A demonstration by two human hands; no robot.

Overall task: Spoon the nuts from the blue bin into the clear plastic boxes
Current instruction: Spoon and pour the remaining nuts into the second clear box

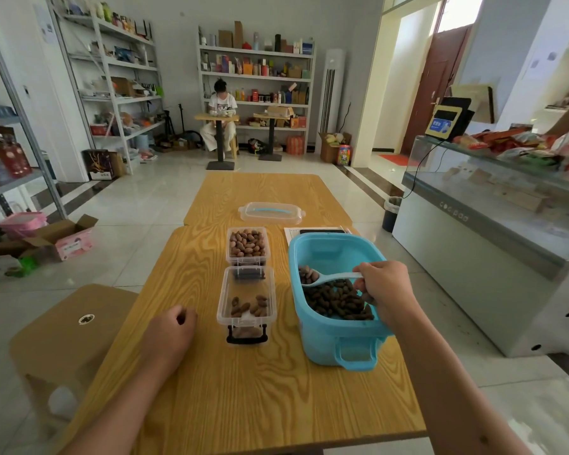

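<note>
A person's right hand (386,292) grips a white spoon (329,279) heaped with nuts above the blue bin (335,336) on the table (243,389), which may spill crossing the bin's rim to the nearly empty clear box (246,298) beside it, behind which a full box (247,246) stands; the left hand (173,328) rests loosely curled, holding nothing.

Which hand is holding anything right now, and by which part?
Right hand grips the white spoon by its handle end; its bowl carries nuts over the blue bin. Left hand holds nothing.

A clear lid (270,212) lay on the far table (263,188). A person (221,118) sat by the shelves (256,77), maybe working.
</note>
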